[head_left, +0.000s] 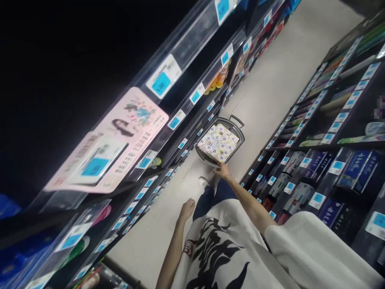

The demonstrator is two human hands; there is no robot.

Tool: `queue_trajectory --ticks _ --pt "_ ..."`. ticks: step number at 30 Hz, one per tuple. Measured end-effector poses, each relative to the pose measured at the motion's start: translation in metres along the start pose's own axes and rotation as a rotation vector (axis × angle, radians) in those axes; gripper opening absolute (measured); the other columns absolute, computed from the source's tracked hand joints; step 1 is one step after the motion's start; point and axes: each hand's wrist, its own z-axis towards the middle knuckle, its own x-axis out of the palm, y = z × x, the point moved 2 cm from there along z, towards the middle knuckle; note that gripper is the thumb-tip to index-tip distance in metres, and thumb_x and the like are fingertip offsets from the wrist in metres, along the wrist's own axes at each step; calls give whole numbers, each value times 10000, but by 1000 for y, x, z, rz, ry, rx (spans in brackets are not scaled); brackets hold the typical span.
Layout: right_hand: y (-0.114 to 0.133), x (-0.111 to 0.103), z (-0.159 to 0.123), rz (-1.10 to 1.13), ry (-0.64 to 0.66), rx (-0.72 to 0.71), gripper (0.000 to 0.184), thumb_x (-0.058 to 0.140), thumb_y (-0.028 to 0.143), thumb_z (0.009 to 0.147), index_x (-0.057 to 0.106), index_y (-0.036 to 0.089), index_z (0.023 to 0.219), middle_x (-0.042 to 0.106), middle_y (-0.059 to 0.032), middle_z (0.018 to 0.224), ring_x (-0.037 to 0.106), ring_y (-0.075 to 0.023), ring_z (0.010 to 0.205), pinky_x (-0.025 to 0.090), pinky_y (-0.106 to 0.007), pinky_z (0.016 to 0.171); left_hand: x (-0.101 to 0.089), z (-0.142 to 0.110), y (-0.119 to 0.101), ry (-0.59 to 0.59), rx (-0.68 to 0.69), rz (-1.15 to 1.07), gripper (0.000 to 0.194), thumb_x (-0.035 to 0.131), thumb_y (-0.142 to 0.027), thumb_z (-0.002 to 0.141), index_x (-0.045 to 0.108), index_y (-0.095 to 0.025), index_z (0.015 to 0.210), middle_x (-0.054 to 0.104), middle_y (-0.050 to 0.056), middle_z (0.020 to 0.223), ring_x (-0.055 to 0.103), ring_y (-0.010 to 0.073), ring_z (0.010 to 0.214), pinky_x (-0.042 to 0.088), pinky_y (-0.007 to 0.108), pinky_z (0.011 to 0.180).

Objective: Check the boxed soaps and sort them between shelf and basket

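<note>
A dark shopping basket is ahead of my feet in the aisle. Packed flat inside it are several small white and yellow boxes with purple marks. My right hand is closed on the basket's near handle, the handle itself mostly hidden by the fingers. At the far end, the other handle sticks out untouched. My left hand hangs by my side, fingers curled in and nothing visible in it. It is apart from the basket and the shelves.
Dark shelves with blue-and-white price tags line the left, a pink sign jutting out close to me. On the right, shelves hold boxed goods and rolled or packed items. The pale floor runs between them.
</note>
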Motion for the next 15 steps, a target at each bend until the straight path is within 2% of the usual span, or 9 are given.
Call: queue_trajectory --ticks 3,6,8,11,13,15 --pt "1 9 33 -95 77 9 678 796 321 820 533 197 1433 587 -125 1473 524 -285 1372 443 -358 1127 2 46 -55 -8 81 2 274 554 -172 933 678 -240 1167 768 62 988 704 223 958 491 323 962" --pt "-26 22 54 -181 202 96 705 744 371 884 464 235 1517 503 -147 1571 444 -323 1458 407 -439 1172 8 102 -99 -22 64 -35 393 552 -193 965 629 -244 1348 775 86 1091 702 234 1058 472 333 1028" --pt "-60 24 48 -243 305 216 669 708 387 913 469 231 1518 478 -191 1587 408 -388 1487 372 -578 1182 15 147 -121 -28 -3 -76 389 546 -211 986 616 -219 1368 775 99 1142 694 223 1125 464 323 1058" --pt "-114 10 13 -321 485 382 686 761 349 865 513 216 1491 450 -235 1608 378 -482 1502 348 -736 1132 25 212 -146 -58 -154 -134 350 594 -290 991 629 -157 1312 763 153 1166 698 247 1116 497 347 1015" --pt "-139 -6 -8 -379 574 433 757 786 329 840 481 254 1528 365 -214 1676 359 -500 1517 365 -740 1121 29 252 -164 -97 -228 -177 395 656 -391 972 624 -149 1283 755 168 1161 695 261 1104 515 355 970" --pt "-154 -21 -13 -420 604 462 856 771 366 857 368 271 1606 297 -213 1710 400 -485 1502 409 -681 1123 30 290 -182 -148 -263 -228 453 668 -495 967 614 -159 1266 746 162 1160 692 253 1091 526 342 928"
